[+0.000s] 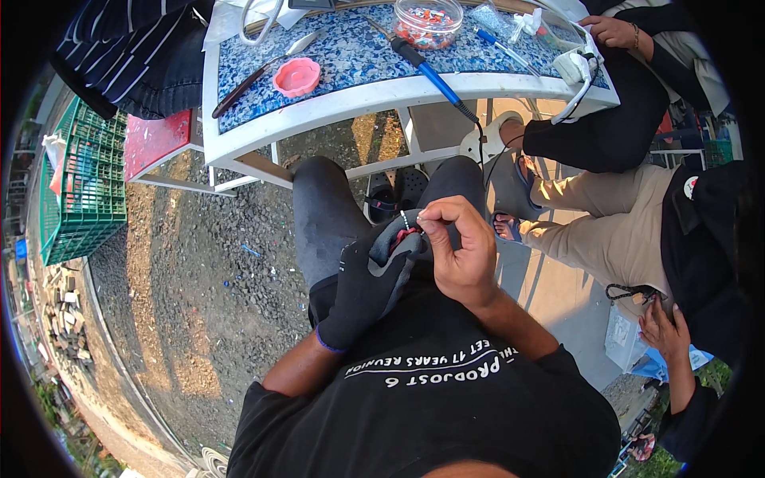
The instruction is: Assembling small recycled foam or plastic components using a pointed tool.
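Observation:
My left hand (366,275), in a black and grey work glove, is above my lap with its fingers closed round a small red object (402,238). Most of that object is hidden by the glove, so its kind does not show. A short white strand (406,221) that looks beaded rises beside it. My bare right hand (466,253) is close against the left one, thumb and forefinger pinched at the strand's upper end. Whether the strand itself is between those fingertips is too small to make out.
Ahead stands a white-framed table (335,109) with a blue speckled top. On it lie a soldering iron (430,78), a spatula-like tool (256,86), a pink dish (296,77) and a clear tub (429,24) of small pieces. A green crate (88,187) is left; people sit close by.

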`<act>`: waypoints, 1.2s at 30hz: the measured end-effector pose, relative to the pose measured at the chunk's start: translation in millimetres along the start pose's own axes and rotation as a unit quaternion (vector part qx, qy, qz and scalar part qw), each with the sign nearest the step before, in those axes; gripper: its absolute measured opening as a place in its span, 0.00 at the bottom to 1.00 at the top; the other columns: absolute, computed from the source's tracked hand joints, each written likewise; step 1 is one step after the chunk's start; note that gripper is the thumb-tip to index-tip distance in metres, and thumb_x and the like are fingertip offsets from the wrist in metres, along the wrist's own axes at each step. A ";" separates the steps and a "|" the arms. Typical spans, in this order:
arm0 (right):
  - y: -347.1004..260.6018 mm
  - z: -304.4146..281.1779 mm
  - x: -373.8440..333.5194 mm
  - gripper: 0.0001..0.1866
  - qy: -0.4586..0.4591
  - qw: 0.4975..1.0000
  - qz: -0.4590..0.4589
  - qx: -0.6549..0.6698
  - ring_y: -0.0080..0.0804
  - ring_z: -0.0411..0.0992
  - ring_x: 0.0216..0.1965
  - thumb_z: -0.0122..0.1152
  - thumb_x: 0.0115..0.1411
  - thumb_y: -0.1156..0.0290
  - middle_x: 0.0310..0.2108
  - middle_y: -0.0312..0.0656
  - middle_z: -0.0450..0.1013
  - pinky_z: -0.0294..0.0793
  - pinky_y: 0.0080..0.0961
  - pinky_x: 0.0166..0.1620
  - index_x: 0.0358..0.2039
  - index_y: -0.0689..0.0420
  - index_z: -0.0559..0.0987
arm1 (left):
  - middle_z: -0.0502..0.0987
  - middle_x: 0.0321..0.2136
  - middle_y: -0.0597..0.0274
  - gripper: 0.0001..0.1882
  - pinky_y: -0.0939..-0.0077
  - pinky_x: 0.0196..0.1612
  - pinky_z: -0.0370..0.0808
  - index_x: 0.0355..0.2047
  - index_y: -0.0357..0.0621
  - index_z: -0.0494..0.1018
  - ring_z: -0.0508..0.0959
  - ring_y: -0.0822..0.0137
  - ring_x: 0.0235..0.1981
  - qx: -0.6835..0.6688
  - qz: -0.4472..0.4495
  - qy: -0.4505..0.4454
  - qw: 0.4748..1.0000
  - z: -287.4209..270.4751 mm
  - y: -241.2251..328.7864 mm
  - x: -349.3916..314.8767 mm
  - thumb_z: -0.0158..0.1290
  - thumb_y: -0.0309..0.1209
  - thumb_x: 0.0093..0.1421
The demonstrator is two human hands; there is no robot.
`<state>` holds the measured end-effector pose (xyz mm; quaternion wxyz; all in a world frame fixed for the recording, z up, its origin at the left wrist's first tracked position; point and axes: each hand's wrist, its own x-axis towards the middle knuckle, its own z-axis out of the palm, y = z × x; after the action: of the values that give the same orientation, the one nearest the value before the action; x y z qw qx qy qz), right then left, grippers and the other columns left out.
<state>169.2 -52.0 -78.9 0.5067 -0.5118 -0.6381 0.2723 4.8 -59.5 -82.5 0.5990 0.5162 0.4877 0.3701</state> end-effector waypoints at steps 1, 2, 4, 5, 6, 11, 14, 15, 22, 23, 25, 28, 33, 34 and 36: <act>-2.2 -1.4 2.0 0.04 -0.002 1.000 0.001 -0.002 0.39 0.77 0.35 0.64 0.62 0.82 0.35 0.45 0.77 0.76 0.29 0.39 0.37 0.61 0.79 | 0.83 0.35 0.58 0.21 0.72 0.39 0.77 0.57 0.37 0.75 0.80 0.73 0.33 -0.003 -0.019 -0.006 1.000 -1.7 0.4 0.6 0.58 0.28 0.64; -3.3 -2.7 3.3 0.04 -0.001 1.000 0.003 -0.002 0.39 0.77 0.35 0.64 0.62 0.82 0.35 0.45 0.77 0.76 0.29 0.39 0.37 0.61 0.79 | 0.83 0.34 0.58 0.21 0.72 0.38 0.77 0.57 0.38 0.75 0.79 0.73 0.32 -0.006 -0.038 -0.012 0.999 -3.4 1.3 0.3 0.58 0.27 0.63; -3.6 -5.1 4.8 0.06 -0.023 1.000 0.008 -0.002 0.39 0.77 0.36 0.66 0.59 0.82 0.35 0.44 0.78 0.75 0.31 0.40 0.37 0.60 0.82 | 0.83 0.35 0.57 0.21 0.71 0.39 0.77 0.56 0.38 0.75 0.80 0.72 0.33 0.019 -0.019 -0.014 1.000 -6.2 2.0 -1.3 0.58 0.27 0.63; -2.9 -5.3 5.7 0.06 -0.023 1.000 0.010 -0.002 0.39 0.77 0.36 0.66 0.59 0.82 0.35 0.44 0.78 0.75 0.31 0.40 0.37 0.60 0.82 | 0.83 0.36 0.55 0.21 0.71 0.40 0.77 0.56 0.38 0.75 0.81 0.71 0.34 0.043 0.002 -0.014 0.999 -7.2 1.7 -2.1 0.59 0.27 0.62; -1.8 -5.2 6.7 0.07 -0.028 0.999 -0.018 -0.025 0.39 0.77 0.36 0.68 0.58 0.82 0.34 0.42 0.79 0.74 0.32 0.40 0.37 0.59 0.83 | 0.83 0.36 0.55 0.21 0.71 0.40 0.77 0.56 0.38 0.75 0.81 0.71 0.34 0.043 0.000 -0.014 0.999 -7.7 -0.1 -2.5 0.59 0.27 0.62; 2.0 -6.3 8.1 0.10 -0.032 0.994 -0.079 -0.072 0.36 0.77 0.36 0.71 0.54 0.81 0.32 0.37 0.81 0.72 0.31 0.40 0.37 0.56 0.84 | 0.81 0.46 0.47 0.21 0.62 0.48 0.77 0.53 0.38 0.77 0.82 0.53 0.45 0.153 0.118 -0.013 0.981 -14.9 -2.4 1.8 0.62 0.28 0.59; 4.1 -11.3 7.7 0.13 -0.061 0.993 -0.072 -0.067 0.35 0.77 0.35 0.72 0.52 0.81 0.31 0.35 0.81 0.71 0.30 0.40 0.39 0.54 0.85 | 0.81 0.47 0.48 0.21 0.58 0.54 0.74 0.52 0.38 0.77 0.80 0.49 0.50 0.225 0.170 -0.031 0.959 -20.4 14.1 5.5 0.62 0.29 0.58; 4.5 -12.6 8.1 0.14 -0.077 0.990 -0.092 -0.077 0.34 0.76 0.35 0.72 0.51 0.81 0.31 0.34 0.81 0.71 0.30 0.40 0.39 0.54 0.85 | 0.81 0.47 0.48 0.21 0.58 0.54 0.74 0.52 0.38 0.77 0.80 0.49 0.50 0.226 0.168 -0.032 0.959 -22.2 16.7 5.1 0.62 0.29 0.58; -3.2 -11.1 6.2 0.15 -0.080 0.987 -0.121 -0.069 0.32 0.75 0.33 0.73 0.50 0.81 0.29 0.32 0.80 0.69 0.30 0.39 0.39 0.54 0.85 | 0.79 0.53 0.48 0.22 0.57 0.61 0.70 0.53 0.38 0.78 0.75 0.49 0.58 0.170 0.101 -0.074 0.978 -31.9 15.0 1.1 0.61 0.29 0.58; -4.5 -12.2 6.5 0.15 -0.080 0.987 -0.121 -0.069 0.32 0.75 0.33 0.73 0.50 0.81 0.29 0.32 0.80 0.69 0.30 0.39 0.39 0.54 0.85 | 0.81 0.50 0.49 0.21 0.55 0.59 0.71 0.52 0.40 0.79 0.77 0.47 0.54 0.154 0.119 -0.060 0.979 -31.0 13.9 1.5 0.62 0.31 0.58; -7.0 -14.8 8.2 0.13 -0.084 0.991 -0.100 -0.040 0.32 0.75 0.33 0.74 0.51 0.80 0.29 0.33 0.80 0.69 0.29 0.38 0.38 0.54 0.85 | 0.81 0.51 0.50 0.22 0.55 0.60 0.70 0.53 0.40 0.79 0.77 0.47 0.55 0.136 0.117 -0.071 0.981 -32.8 15.1 1.6 0.61 0.31 0.58; -9.1 -15.5 8.8 0.13 -0.077 0.993 -0.087 -0.021 0.32 0.76 0.32 0.75 0.52 0.79 0.30 0.35 0.80 0.71 0.27 0.37 0.38 0.54 0.84 | 0.81 0.51 0.51 0.21 0.54 0.62 0.69 0.53 0.41 0.79 0.77 0.49 0.57 0.122 0.109 -0.085 0.983 -34.6 17.4 1.2 0.60 0.30 0.58; -9.5 -11.9 5.4 0.12 -0.036 0.998 -0.053 0.020 0.32 0.76 0.32 0.76 0.51 0.80 0.30 0.36 0.80 0.72 0.27 0.36 0.36 0.55 0.84 | 0.82 0.51 0.52 0.20 0.54 0.63 0.69 0.52 0.41 0.80 0.76 0.50 0.58 0.103 0.083 -0.091 0.987 -39.4 23.2 7.5 0.59 0.29 0.59; -10.7 -12.0 6.1 0.12 -0.033 0.998 -0.053 0.012 0.32 0.76 0.32 0.76 0.50 0.80 0.30 0.36 0.80 0.73 0.27 0.36 0.35 0.55 0.84 | 0.82 0.51 0.52 0.19 0.54 0.63 0.68 0.52 0.41 0.80 0.76 0.50 0.58 0.104 0.094 -0.093 0.986 -41.2 20.7 8.3 0.59 0.29 0.59; -14.1 -10.7 6.8 0.12 -0.033 0.997 -0.064 0.000 0.32 0.76 0.32 0.76 0.50 0.80 0.30 0.36 0.80 0.73 0.27 0.36 0.35 0.55 0.84 | 0.81 0.51 0.52 0.19 0.54 0.64 0.68 0.52 0.41 0.80 0.76 0.50 0.59 0.106 0.104 -0.095 0.984 -42.2 22.6 8.1 0.58 0.29 0.60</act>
<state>174.0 -52.1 -60.6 0.5016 -0.4612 -0.6857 0.2560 -32.6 -36.6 -61.6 0.5425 0.6574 0.4089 0.3261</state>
